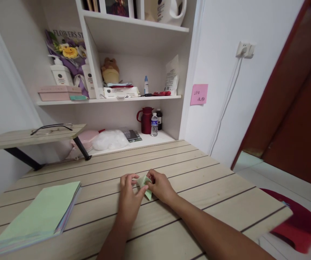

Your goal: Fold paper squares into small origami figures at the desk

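Note:
Between my hands, just above the striped tabletop (95, 202), is a small folded piece of light green paper (143, 181), with pointed corners at the top and bottom. My left hand (129, 189) grips its left side, thumb at the front edge and fingers curled behind. On the other side, my right hand (159, 185) pinches the paper with thumb and bent fingers, covering its right part. A thick stack of coloured paper (40, 213), with a light green sheet on top, lies to the left of my hands.
At the back left, a small raised stand (60, 134) holds a pair of glasses (51, 128). Behind the desk, shelves hold a red jug (146, 121), a water bottle (154, 124) and a white fluffy bundle (110, 140). A red stool (297, 220) stands beyond the right edge.

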Demonstrator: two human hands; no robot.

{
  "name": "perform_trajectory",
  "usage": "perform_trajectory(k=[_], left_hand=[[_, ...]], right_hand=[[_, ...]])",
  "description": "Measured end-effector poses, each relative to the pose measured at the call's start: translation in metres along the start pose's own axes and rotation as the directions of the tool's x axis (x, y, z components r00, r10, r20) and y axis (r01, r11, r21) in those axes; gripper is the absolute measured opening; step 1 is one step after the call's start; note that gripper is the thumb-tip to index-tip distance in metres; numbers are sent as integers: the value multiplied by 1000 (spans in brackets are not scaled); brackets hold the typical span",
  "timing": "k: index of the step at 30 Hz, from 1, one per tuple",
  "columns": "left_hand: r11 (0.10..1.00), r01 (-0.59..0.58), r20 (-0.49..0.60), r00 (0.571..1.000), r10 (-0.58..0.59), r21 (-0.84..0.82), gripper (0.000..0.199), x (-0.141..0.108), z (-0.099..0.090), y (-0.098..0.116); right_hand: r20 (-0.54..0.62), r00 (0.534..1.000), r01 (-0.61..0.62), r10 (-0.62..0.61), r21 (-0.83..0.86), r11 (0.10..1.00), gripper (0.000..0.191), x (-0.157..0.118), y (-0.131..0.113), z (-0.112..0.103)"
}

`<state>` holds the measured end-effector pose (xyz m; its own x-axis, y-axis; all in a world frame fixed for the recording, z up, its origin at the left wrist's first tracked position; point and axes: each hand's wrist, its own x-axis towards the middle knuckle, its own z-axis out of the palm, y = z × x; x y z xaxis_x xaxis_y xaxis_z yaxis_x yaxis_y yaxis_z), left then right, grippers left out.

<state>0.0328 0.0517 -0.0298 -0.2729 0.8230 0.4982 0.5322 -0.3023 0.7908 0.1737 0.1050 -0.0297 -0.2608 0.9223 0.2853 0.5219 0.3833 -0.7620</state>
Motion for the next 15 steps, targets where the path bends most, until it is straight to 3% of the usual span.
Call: perform_trajectory(k=[3,9,15], left_hand=[[979,-102,62,994,93,176,16,-2,1,-1],[929,-167,233,968,92,329,10,-4,-6,3],[825,-317,392,911,128,467,26,-16,-11,12]], right_hand=[[27,999,20,-19,-39,999,10,-4,-3,1],[71,996,51,-45,-96,994,11,-12,-6,3],[170,971,185,-165,-109,977,22,-21,-5,-9]])
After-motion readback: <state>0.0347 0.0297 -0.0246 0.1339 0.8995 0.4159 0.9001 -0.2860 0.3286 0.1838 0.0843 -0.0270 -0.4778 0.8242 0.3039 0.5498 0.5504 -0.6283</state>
